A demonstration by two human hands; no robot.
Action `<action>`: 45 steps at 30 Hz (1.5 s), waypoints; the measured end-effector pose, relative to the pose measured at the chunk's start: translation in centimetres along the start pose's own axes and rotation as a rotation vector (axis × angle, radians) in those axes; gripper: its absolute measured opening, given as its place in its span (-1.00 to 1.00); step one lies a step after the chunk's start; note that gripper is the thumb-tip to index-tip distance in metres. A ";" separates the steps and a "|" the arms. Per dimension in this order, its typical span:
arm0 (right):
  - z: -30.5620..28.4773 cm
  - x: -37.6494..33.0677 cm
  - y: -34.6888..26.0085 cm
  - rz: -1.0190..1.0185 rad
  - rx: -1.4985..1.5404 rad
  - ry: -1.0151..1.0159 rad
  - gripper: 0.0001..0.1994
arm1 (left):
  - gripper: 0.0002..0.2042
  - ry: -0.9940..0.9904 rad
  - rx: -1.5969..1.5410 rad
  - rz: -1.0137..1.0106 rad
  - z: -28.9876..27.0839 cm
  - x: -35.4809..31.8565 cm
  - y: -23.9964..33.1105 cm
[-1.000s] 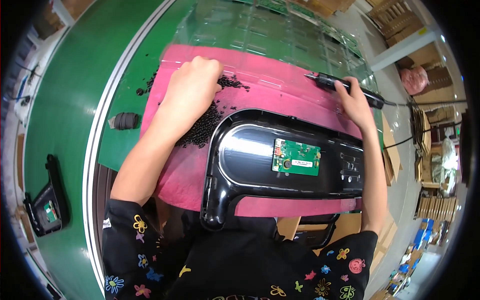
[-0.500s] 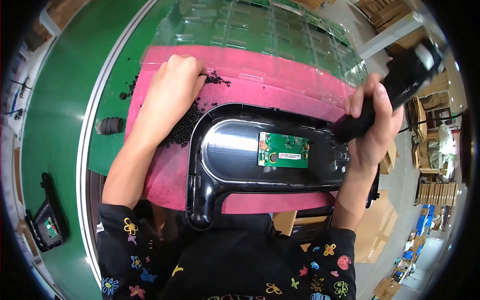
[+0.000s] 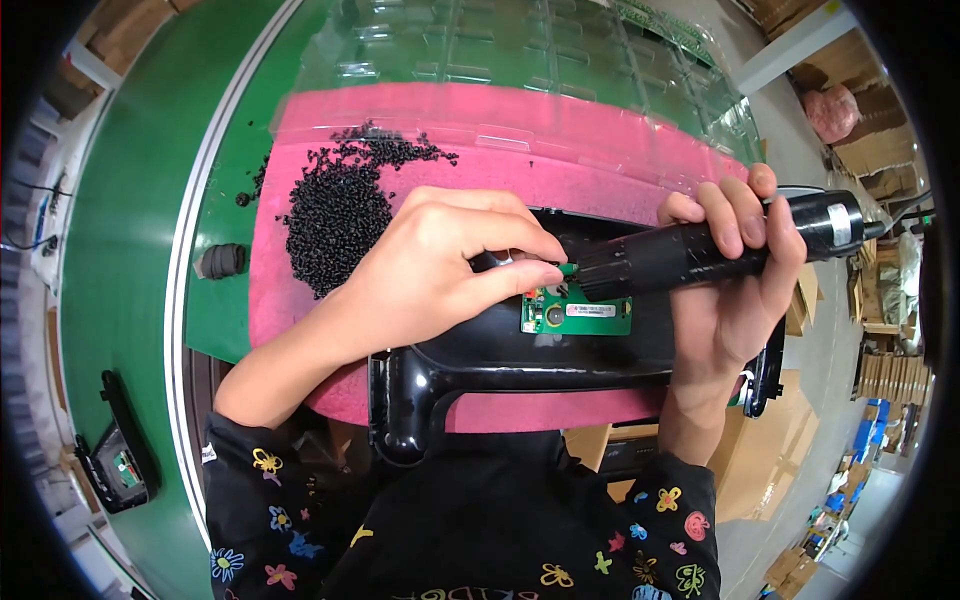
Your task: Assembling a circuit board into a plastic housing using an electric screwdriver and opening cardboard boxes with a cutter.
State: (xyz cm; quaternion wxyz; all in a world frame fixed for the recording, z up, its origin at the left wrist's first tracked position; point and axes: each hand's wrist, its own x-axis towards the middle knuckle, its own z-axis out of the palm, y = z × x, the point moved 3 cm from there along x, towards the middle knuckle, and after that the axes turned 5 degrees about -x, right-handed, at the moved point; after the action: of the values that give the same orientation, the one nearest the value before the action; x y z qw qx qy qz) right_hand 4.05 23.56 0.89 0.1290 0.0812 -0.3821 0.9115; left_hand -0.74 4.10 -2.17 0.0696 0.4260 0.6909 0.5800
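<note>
The right hand (image 3: pixel 735 290) grips the black cylindrical electric screwdriver (image 3: pixel 700 250); the left hand (image 3: pixel 440 270) pinches a screw at its tip. Step: fastening the green circuit board (image 3: pixel 577 312) into the glossy black plastic housing (image 3: pixel 520 360). Next move likely requires vertical bit alignment.

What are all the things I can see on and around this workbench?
electric screwdriver: one, black, held level over the housing, tip at the circuit board
circuit board: one, green, sitting in the black housing
plastic housing: one, glossy black, lying on the pink mat
pink mat: one, pink, on the green bench
pile of screws: many, black, heaped on the mat's left part
clear trays: several, transparent, behind the mat
small cylinder: one, dark grey, on the green bench left of the mat
second housing: one, black, at the far left on the belt
cardboard boxes: several, brown, at the right edge
left hand: pinching at the screwdriver's tip
right hand: wrapped around the screwdriver
</note>
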 end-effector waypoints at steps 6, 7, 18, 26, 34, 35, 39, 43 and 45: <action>0.9 -1.0 -1.4 -0.107 0.064 -0.160 -0.86 | -0.93 -0.069 -0.207 -0.159 0.4 -0.1 -0.1; 1.0 -1.2 -1.5 -0.108 0.066 -0.161 -0.86 | -0.93 -0.068 -0.212 -0.172 0.5 -0.2 0.0; 1.9 -2.5 -2.7 -0.244 -0.062 -0.203 -0.81 | -0.91 -0.046 -0.247 -0.177 1.0 -0.5 0.4; 1.9 -2.8 -3.0 -0.269 -0.077 -0.210 -0.82 | -0.95 -0.098 -0.103 -0.160 1.1 -0.4 -0.1; 2.3 -3.2 -2.2 -0.289 -0.069 -0.188 -0.80 | -0.90 -0.122 0.192 0.063 1.3 -0.7 0.3; 2.3 -3.3 -2.0 -0.290 -0.069 -0.184 -0.80 | -0.88 -0.119 0.200 0.126 1.4 -0.8 0.4; 2.5 -3.5 -1.5 -0.249 -0.168 -0.205 -0.77 | -0.83 -0.086 0.335 0.276 1.6 -0.8 0.4; 2.5 -3.6 -1.4 -0.265 -0.177 -0.197 -0.76 | -0.83 -0.085 0.405 0.279 1.6 -0.8 0.9; 2.5 -3.7 -1.4 -0.274 -0.174 -0.183 -0.76 | -0.83 -0.077 0.443 0.283 1.7 -0.9 1.0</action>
State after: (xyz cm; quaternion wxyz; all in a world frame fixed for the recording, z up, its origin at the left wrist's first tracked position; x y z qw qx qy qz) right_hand 8.12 22.09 2.71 0.2233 0.2034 -0.4549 0.8377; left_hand 1.31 4.70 -2.20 -0.0810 0.5449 0.7315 0.4019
